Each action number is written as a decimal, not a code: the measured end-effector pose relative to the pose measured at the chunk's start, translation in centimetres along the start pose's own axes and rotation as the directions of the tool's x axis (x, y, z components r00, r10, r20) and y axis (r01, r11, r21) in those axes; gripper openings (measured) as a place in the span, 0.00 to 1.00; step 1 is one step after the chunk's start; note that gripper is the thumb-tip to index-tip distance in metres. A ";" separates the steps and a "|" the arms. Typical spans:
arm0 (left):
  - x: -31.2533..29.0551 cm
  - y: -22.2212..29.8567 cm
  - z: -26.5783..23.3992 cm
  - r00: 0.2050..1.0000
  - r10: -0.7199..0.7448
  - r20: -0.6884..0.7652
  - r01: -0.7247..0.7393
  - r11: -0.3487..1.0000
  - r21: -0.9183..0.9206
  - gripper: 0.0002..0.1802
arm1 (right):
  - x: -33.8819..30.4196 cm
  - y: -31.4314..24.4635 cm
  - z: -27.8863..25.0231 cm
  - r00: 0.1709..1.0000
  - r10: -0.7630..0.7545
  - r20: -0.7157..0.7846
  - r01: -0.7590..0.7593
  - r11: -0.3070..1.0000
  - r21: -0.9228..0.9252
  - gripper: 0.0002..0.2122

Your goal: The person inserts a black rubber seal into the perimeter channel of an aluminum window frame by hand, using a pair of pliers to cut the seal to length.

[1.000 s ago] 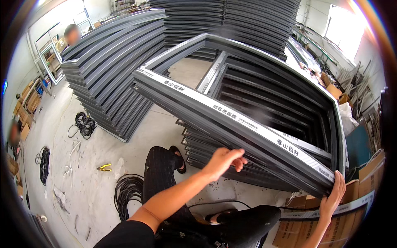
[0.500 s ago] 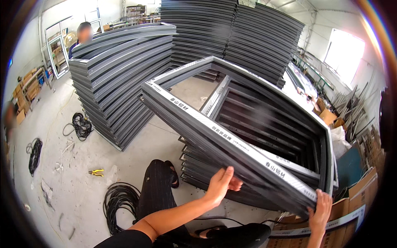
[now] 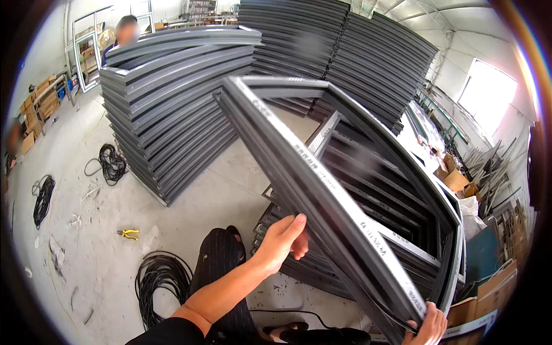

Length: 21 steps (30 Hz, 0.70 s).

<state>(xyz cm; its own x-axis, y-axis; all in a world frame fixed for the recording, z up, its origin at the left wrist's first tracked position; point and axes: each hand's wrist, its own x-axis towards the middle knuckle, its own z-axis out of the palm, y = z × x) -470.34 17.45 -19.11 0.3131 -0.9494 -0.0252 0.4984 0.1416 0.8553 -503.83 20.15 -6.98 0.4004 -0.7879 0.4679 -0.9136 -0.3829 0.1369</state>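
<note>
A dark grey metal window frame [image 3: 328, 187] with a pale film strip on its face is tilted over a stack of similar frames [image 3: 273, 227]. My right hand [image 3: 428, 328] grips its near right corner, thumb and fingers wrapped round the bar. My left hand [image 3: 282, 241] is close against the outer side of the near long bar, thumb stretched out and fingers loosely curled and apart. Whether the left hand touches the bar cannot be made out. The far end of the tilted frame is raised and partly covers the stack below.
A tall stack of grey frames [image 3: 178, 115] stands at left, more stacks [image 3: 299, 46] behind. Coiled black cables [image 3: 164, 287] and yellow-handled pliers [image 3: 129, 234] lie on the floor. Cardboard [image 3: 497, 287] is at right. A person [image 3: 126, 31] is behind the left stack.
The tilted frame has swung to a steeper angle, its far left corner up and rightward, its near corner down and leftward with my right hand. My left hand has shifted slightly left and up.
</note>
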 end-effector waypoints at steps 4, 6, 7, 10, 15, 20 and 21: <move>3.0 1.2 0.1 1.000 0.022 0.013 -0.023 0.998 0.060 0.25 | 1.6 -0.4 0.5 0.999 0.043 0.010 -0.043 0.998 -0.037 0.20; 4.4 1.3 -0.4 1.000 0.027 0.017 -0.029 0.989 0.142 0.29 | 2.2 -1.7 1.6 0.998 0.053 0.020 -0.052 0.997 -0.061 0.20; 4.5 1.1 -0.8 0.992 -0.096 0.078 0.082 0.982 0.168 0.30 | 2.4 -2.4 2.2 0.998 0.035 0.050 -0.033 0.998 -0.047 0.22; 3.7 -0.2 -1.3 0.906 -0.387 0.172 0.325 0.895 0.304 0.36 | 2.4 -4.5 3.3 0.994 0.098 0.050 -0.095 0.994 -0.052 0.23; 4.5 -1.2 -1.4 0.973 -0.183 0.139 0.178 0.983 0.047 0.36 | 2.4 -4.9 3.4 0.992 -0.082 -0.098 0.085 0.996 0.030 0.20; 6.2 -0.9 -2.1 0.988 -0.148 0.037 0.146 0.988 0.049 0.28 | -1.2 -3.2 3.0 0.940 -0.243 -0.240 0.273 0.956 0.102 0.15; 6.3 -0.9 -2.3 0.990 -0.136 0.021 0.133 0.987 0.092 0.26 | -2.3 -2.6 2.9 0.944 -0.250 -0.214 0.279 0.953 0.117 0.15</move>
<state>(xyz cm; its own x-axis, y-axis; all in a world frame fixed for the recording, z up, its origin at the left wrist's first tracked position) -466.97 11.95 -21.19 0.2253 -0.9655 -0.1303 0.4588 -0.0128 0.8884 -502.17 21.55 -10.89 0.5908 -0.5452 0.5947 -0.7510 -0.6410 0.1584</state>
